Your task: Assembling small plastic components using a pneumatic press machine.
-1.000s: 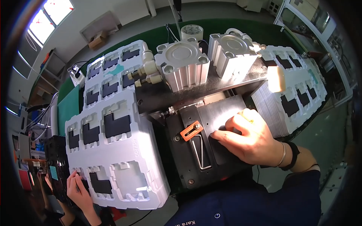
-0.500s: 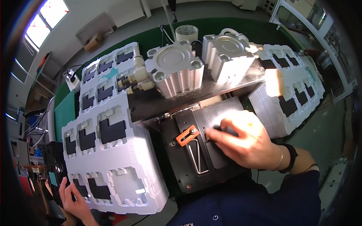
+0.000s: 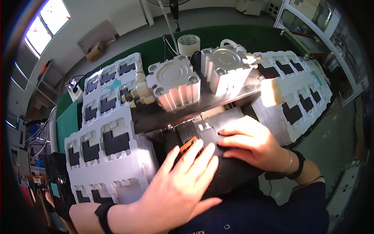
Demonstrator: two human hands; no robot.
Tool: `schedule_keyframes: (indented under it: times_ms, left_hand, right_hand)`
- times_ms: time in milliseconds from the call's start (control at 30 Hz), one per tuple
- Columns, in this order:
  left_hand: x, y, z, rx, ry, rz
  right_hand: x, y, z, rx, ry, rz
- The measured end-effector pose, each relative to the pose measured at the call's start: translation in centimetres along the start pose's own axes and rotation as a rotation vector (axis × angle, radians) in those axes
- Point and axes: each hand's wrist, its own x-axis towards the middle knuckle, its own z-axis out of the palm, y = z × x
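Observation:
My left hand [image 3: 185, 179] lies over the black metal fixture [image 3: 230, 175], fingers spread and pointing away from me. Its fingertips reach the orange slotted clamp [image 3: 189, 144] and cover part of it. My right hand [image 3: 251, 142] rests on the fixture's right side, fingers stretched out and apart, tips near the middle. Between the hands and the cylinders, a dark flat piece [image 3: 206, 134] with small bright spots sits on the fixture; its full outline is hidden. The bent metal rod by the clamp is covered by my left hand.
Two silver pneumatic cylinders [image 3: 175, 82] stand on a black crossbar [image 3: 156, 117] behind the fixture. White trays [image 3: 101, 162] with black L-shaped pieces lie left; another tray stack [image 3: 307, 113] stands right. A tape roll [image 3: 189, 43] stands behind. Another person's hand [image 3: 49, 199] shows far left.
My left hand has come from the front left of the near tray onto the fixture, over the clamp. My right hand's fingers have spread out. The view has shifted slightly.

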Motion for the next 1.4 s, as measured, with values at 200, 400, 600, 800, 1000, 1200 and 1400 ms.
schedule_keyframes:
  times_ms: [200,400,600,800,1000,1200,1400]
  left_hand:
    - [1.1,-1.9,1.6,0.028,0.016,-0.061]
    - [1.4,-1.9,0.6,-0.017,-0.049,-0.090]
    - [1.7,-1.8,0.3,-0.050,-0.057,-0.098]
    - [2.2,-1.5,0.2,-0.002,-0.042,-0.087]
    - [-1.3,-0.1,-1.5,-0.011,-0.088,0.020]
    - [-11.7,1.4,-6.4,0.063,0.248,-0.331]
    - [-21.9,-3.6,-3.8,0.182,0.626,-0.794]
  right_hand:
    - [1.4,1.8,0.7,0.136,-0.004,0.050]
    - [1.7,1.6,0.3,0.081,-0.022,0.081]
    - [1.6,1.4,0.0,0.064,-0.049,0.116]
    - [1.6,2.2,0.1,0.064,0.002,0.056]
    - [2.1,0.6,0.3,0.140,-0.031,0.024]
    - [2.3,-0.9,-2.0,0.145,-0.130,0.058]
    - [3.8,-5.0,-3.2,0.639,-0.282,0.384]
